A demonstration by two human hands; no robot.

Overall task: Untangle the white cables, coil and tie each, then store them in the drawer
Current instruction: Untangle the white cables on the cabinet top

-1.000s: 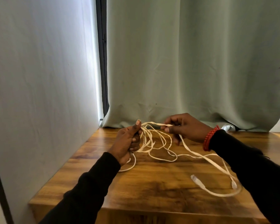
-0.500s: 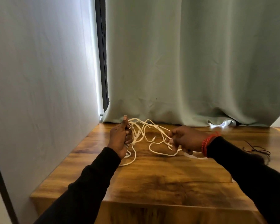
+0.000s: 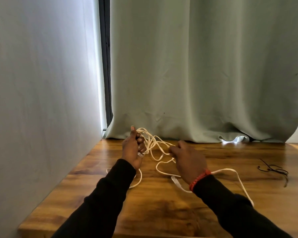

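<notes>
The left hand [image 3: 132,149] grips a bunch of cable [image 3: 151,143] loops above the worktop [image 3: 162,212], thumb up; the right hand [image 3: 187,159] pinches one strand just beside it, its fingers curled; the rest trails across the wood under the right sleeve. I judge the untangling goes best by holding the bunch steady and drawing one strand out slowly, never yanking; how many cables there are I cannot tell; no drawer shows; dark ties [image 3: 273,170] lie well apart, right.

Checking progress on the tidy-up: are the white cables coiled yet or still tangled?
Still tangled. The white cables run in loose crossing loops between the left hand and right hand, trailing over the table.
</notes>
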